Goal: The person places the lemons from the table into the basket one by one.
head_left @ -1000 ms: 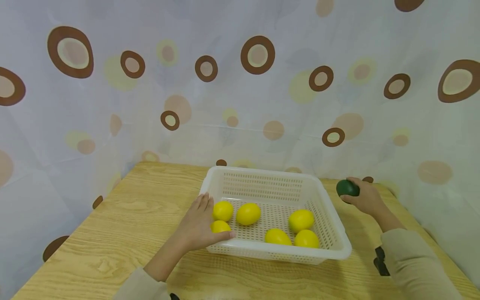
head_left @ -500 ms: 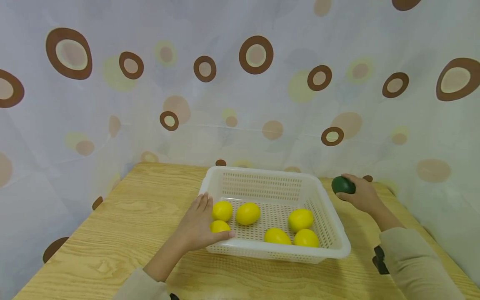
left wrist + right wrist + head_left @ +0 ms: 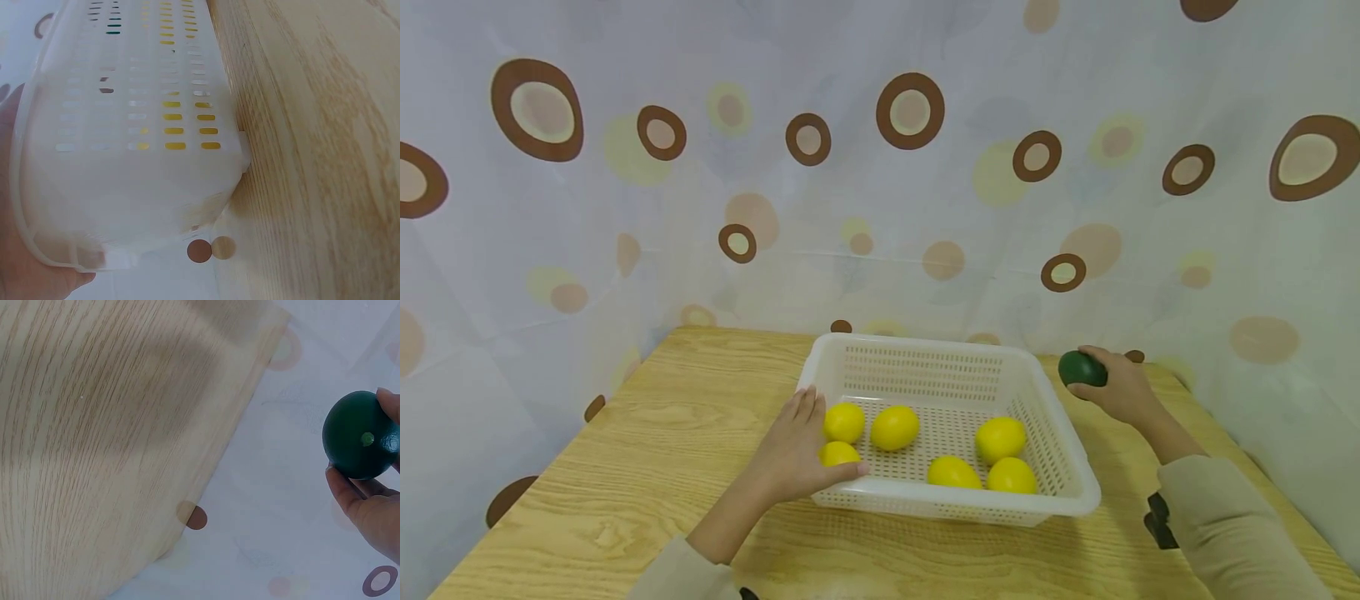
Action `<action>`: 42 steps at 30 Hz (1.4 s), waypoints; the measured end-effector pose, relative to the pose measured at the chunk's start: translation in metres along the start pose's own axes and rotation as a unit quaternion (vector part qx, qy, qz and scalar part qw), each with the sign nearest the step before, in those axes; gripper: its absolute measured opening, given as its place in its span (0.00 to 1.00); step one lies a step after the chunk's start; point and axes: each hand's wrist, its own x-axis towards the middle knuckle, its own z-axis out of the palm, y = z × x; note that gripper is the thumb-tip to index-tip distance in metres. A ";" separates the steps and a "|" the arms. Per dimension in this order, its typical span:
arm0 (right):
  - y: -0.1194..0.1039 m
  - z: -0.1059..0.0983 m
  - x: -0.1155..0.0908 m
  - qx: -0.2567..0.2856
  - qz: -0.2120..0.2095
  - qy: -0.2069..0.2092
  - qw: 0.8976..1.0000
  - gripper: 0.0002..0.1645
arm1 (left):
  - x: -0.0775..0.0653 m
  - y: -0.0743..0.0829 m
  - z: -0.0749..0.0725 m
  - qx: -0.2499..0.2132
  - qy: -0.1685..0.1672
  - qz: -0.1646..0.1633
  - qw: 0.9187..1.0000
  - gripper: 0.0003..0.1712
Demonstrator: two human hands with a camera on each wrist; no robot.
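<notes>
Toward the right in the head view, my right hand (image 3: 1120, 387) holds a dark green avocado (image 3: 1082, 368) between thumb and fingers, outside the basket and above the table. The right wrist view shows a pale stem spot on this smooth, round avocado (image 3: 356, 434). My left hand (image 3: 793, 450) rests on the near left corner of a white plastic basket (image 3: 955, 498), fingers extended over its left rim and thumb along the front rim. Several yellow lemons (image 3: 895, 428) lie inside, one partly hidden by that hand. In the left wrist view, the basket's slotted wall (image 3: 125, 181) fills much of the picture.
The basket stands on a wood-grain table (image 3: 625, 467). A patterned curtain (image 3: 880, 208) with brown rings hangs behind the table and along its sides. The table's edge (image 3: 228, 444) runs close to the right hand.
My right hand has moved slightly left and up with the avocado, closer to the basket's right rim. The left hand and the lemons keep their places.
</notes>
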 end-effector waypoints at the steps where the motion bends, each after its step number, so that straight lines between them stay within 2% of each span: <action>1: -0.001 0.000 0.000 0.000 0.000 0.001 1.000 0.41 | 0.000 0.000 0.000 0.000 0.001 0.002 1.000 0.62; 18: -0.007 0.001 -0.001 0.019 0.016 0.000 1.000 0.41 | 0.001 0.000 0.000 0.000 0.000 0.002 1.000 0.61; 42: -0.011 0.000 -0.005 0.020 0.001 0.018 1.000 0.40 | 0.000 -0.001 0.001 0.002 0.004 0.004 1.000 0.62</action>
